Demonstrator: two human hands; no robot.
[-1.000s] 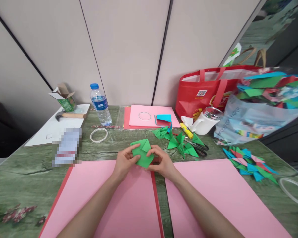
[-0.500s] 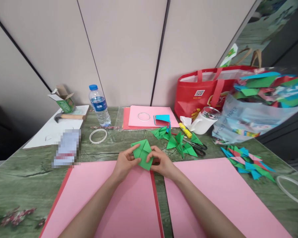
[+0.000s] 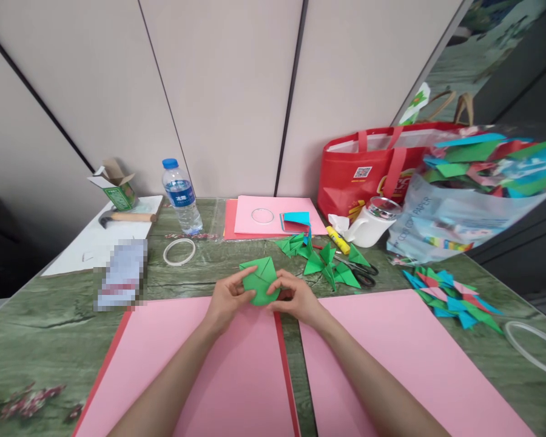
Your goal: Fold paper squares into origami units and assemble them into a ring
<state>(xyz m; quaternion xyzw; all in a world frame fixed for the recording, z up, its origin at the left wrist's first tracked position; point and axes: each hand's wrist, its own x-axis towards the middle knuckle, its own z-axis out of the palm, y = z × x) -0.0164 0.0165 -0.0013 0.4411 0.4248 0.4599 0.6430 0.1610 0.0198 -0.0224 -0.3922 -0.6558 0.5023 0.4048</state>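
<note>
A folded piece of green paper (image 3: pixel 260 278) is held between my two hands, above the top edge of a large pink sheet (image 3: pixel 186 376). My left hand (image 3: pixel 227 300) pinches its left side, fingers behind or on top and thumb at the lower edge. On the right side, my right hand (image 3: pixel 295 297) grips the paper with thumb and bent fingers; its lower right edge curves there. Crease lines cross the paper's face. Several folded green paper pieces (image 3: pixel 323 261) lie just beyond my right hand, beside black-handled scissors (image 3: pixel 366 276).
A second pink sheet (image 3: pixel 400 352) lies at right. Behind stand a water bottle (image 3: pixel 182 197), a white mug (image 3: pixel 375 221), a red bag (image 3: pixel 364 164) and a plastic bag of folded papers (image 3: pixel 477 200). A hammer (image 3: pixel 127 216) and a white ring (image 3: pixel 179 250) lie left.
The green paper's lower right corner, pointed before, now looks rounded or bent inward at my right hand. My right fingers have shifted slightly; my left hand stays almost still.
</note>
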